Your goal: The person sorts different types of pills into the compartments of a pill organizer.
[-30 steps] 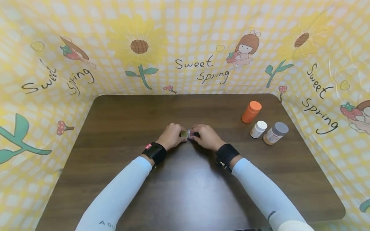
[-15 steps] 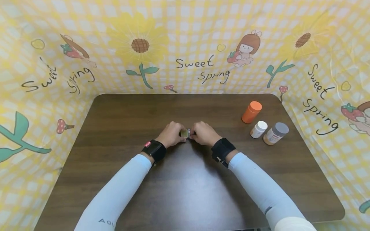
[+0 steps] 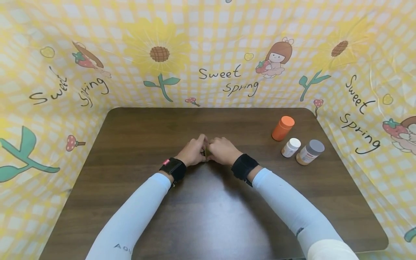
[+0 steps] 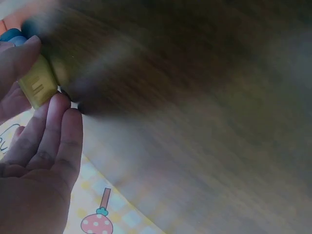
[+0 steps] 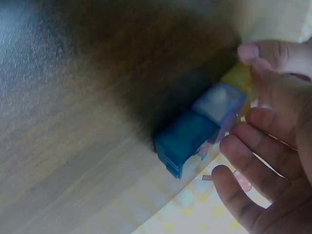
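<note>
Both hands meet around a small pill organizer near the middle of the table. In the right wrist view the pill organizer (image 5: pixel 187 136) shows a teal compartment at one end, a lavender-blue one in the middle and a yellow one at the far end. My left hand (image 3: pixel 191 152) holds the yellow end, its thumb above and fingertips along the lower edge in the left wrist view, where the yellow compartment (image 4: pixel 39 84) shows raised marks. My right hand (image 3: pixel 224 151) pinches near the yellow end, its other fingers spread loosely beside the box. In the head view the hands hide most of it.
At the right of the brown table (image 3: pixel 156 126) stand an orange bottle (image 3: pixel 282 129), a small white bottle (image 3: pixel 290 148) and a grey-capped bottle (image 3: pixel 310 152). A yellow checked cloth (image 3: pixel 214 43) with printed flowers hangs around the table's back and sides.
My right hand has moved left, up against the left hand, and now covers most of the pill organizer. The left hand's fingers have risen slightly. The bottles have stayed put.
</note>
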### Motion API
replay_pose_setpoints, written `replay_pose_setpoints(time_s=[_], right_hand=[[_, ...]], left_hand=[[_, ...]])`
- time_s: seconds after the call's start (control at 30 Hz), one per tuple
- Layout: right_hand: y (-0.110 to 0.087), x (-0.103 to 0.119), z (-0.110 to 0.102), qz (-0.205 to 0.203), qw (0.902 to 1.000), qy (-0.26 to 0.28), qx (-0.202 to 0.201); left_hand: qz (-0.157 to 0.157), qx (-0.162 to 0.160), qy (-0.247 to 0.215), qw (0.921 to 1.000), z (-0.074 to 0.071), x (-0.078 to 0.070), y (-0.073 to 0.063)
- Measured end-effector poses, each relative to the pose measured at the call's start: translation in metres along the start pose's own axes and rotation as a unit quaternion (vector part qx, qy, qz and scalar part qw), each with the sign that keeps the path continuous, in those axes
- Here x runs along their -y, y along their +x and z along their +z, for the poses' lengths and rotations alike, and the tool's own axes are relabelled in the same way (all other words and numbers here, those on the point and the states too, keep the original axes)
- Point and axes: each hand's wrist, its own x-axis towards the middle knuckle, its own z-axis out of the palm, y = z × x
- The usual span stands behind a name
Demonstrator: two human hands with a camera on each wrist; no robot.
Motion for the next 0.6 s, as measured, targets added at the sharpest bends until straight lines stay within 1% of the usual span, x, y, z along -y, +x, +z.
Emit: replay_pose_setpoints(time_s=[0.07, 0.13, 0.2, 0.27, 0.3, 0.37, 0.5, 0.53, 0.57, 0.6], right_hand=[[0.001, 0.003, 0.001, -0.024, 0.9986, -0.047, 0.000], [0.001, 0.005, 0.003, -0.049, 0.9939, -0.098, -0.004], [-0.001, 0.006, 0.006, -0.073, 0.9861, -0.149, -0.012], [-0.002, 0.006, 0.010, -0.094, 0.9761, -0.194, -0.026], [-0.003, 0.007, 0.012, -0.104, 0.9707, -0.213, -0.037], [-0.004, 0.007, 0.018, -0.129, 0.9558, -0.256, -0.066], [-0.006, 0.007, 0.026, -0.166, 0.9195, -0.333, -0.126], [-0.006, 0.007, 0.028, -0.170, 0.9135, -0.344, -0.135], [-0.007, 0.007, 0.028, -0.170, 0.9099, -0.352, -0.140], [-0.008, 0.006, 0.027, -0.168, 0.9085, -0.357, -0.139]], left_hand=[[0.002, -0.003, 0.001, 1.0000, -0.001, 0.001, 0.000], [0.002, -0.009, 0.003, 0.9999, -0.002, 0.000, 0.001], [0.002, -0.014, 0.002, 0.9999, -0.002, 0.000, 0.001], [-0.002, -0.015, 0.000, 0.9999, -0.003, -0.001, 0.002], [-0.003, -0.014, -0.001, 0.9999, -0.003, 0.000, 0.002], [-0.005, -0.014, 0.001, 0.9999, -0.004, 0.001, 0.003], [-0.006, -0.021, 0.014, 0.9997, -0.003, 0.003, 0.005], [-0.006, -0.023, 0.019, 0.9995, -0.003, 0.003, 0.005], [-0.003, -0.025, 0.022, 0.9994, -0.002, 0.003, 0.006], [-0.001, -0.027, 0.024, 0.9993, -0.002, 0.003, 0.006]])
